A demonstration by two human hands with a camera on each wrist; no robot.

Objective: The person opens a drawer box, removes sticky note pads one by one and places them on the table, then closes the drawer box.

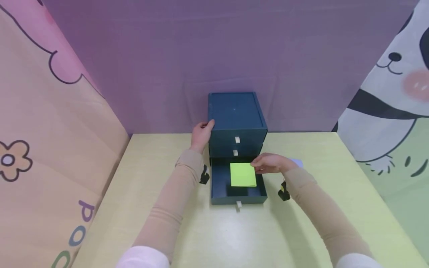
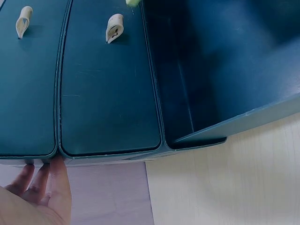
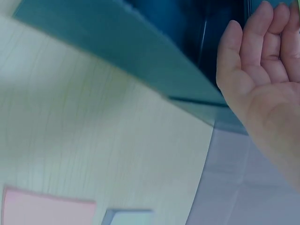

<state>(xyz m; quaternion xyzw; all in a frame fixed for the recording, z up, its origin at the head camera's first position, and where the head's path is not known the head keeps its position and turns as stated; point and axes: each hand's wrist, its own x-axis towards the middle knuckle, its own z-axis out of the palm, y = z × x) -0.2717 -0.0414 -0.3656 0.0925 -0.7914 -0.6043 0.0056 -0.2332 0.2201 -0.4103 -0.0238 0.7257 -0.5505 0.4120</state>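
A dark blue drawer cabinet (image 1: pixel 234 111) stands at the back of the table, its bottom drawer (image 1: pixel 219 186) pulled out. My left hand (image 1: pixel 201 136) rests against the cabinet's left side; in the left wrist view, the fingers (image 2: pixel 57 183) touch that side, fairly straight. My right hand (image 1: pixel 270 163) pinches a yellow-green sticky note pad (image 1: pixel 242 175) at its right edge, above the open drawer. In the right wrist view, the curled fingers (image 3: pixel 253 40) show, but only a sliver of the pad appears at the frame's edge.
Two upper drawers with small pale pull tabs (image 1: pixel 237 140) are closed. On the table (image 1: pixel 151 178), right of the cabinet, lie a pink pad (image 3: pixel 47 208) and a pale blue-green pad (image 3: pixel 131 218). A purple cloth (image 1: pixel 161 67) hangs behind.
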